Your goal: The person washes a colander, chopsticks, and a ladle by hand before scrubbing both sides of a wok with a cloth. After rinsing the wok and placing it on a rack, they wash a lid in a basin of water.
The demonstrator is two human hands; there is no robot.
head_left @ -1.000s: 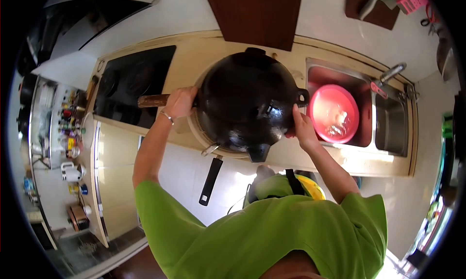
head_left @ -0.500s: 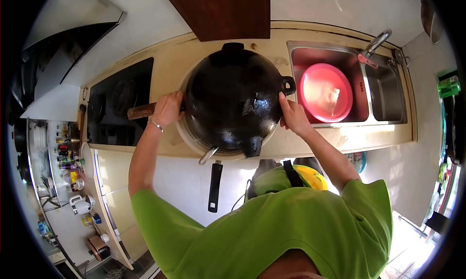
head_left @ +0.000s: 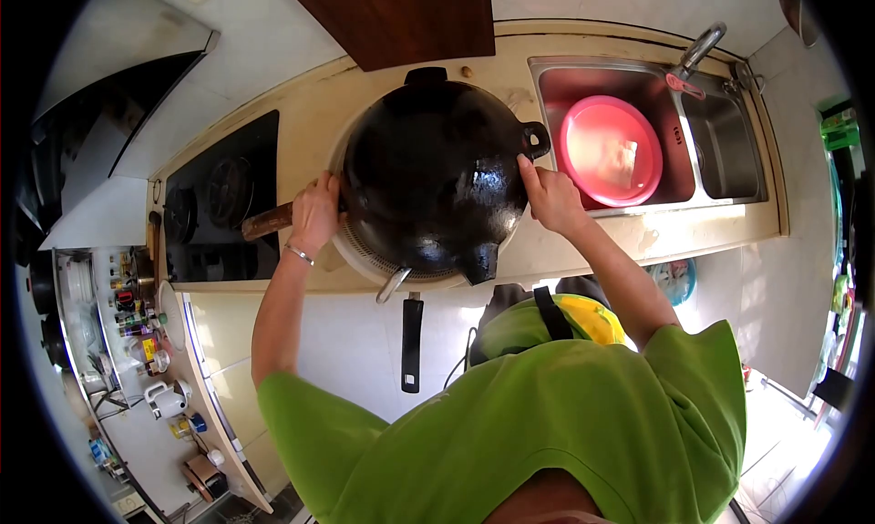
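Wok [head_left: 433,173] has drifted left, between gripping hands.

Both hands [head_left: 314,216] grip the black wok [head_left: 428,173] above the counter [head_left: 310,114].

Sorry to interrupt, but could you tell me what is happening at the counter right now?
A person in a green shirt holds a large black wok upside down over a round strainer on the counter. The left hand grips the wok's wooden handle; the right hand steadies the rim near its small loop handle. To the right, a pink basin sits in the sink; the stove is on the left.
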